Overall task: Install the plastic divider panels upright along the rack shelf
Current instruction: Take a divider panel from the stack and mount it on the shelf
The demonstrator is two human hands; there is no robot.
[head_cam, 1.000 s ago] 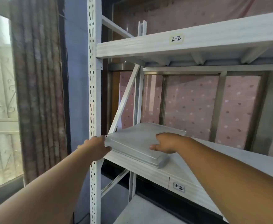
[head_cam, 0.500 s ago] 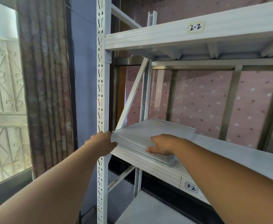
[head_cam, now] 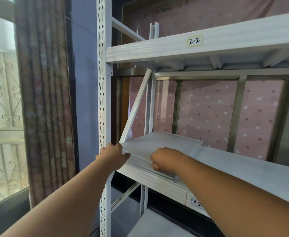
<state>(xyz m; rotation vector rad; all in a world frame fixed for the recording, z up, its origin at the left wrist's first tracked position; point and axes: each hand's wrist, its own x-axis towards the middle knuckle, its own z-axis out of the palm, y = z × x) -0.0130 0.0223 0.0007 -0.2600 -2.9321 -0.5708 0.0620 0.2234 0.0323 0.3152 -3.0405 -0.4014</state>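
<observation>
A flat stack of translucent grey plastic divider panels (head_cam: 160, 144) lies at the left end of the white rack shelf (head_cam: 243, 168) labelled 3-2. My left hand (head_cam: 113, 158) grips the stack's near left corner, beside the front upright. My right hand (head_cam: 166, 159) has its fingers curled over the front edge of the top panel, thumb underneath. That edge sits slightly raised off the panels below it. No panel stands upright.
The perforated white upright post (head_cam: 102, 100) stands just left of my left hand. A diagonal brace (head_cam: 136, 105) crosses behind the stack. The upper shelf beam (head_cam: 191, 48) labelled 2-2 hangs overhead. A curtain (head_cam: 44, 100) and window are at the left.
My right hand has curled tighter over the top panel's front edge, which has lifted slightly. My left hand stays at the corner. The camera has shifted a little.
</observation>
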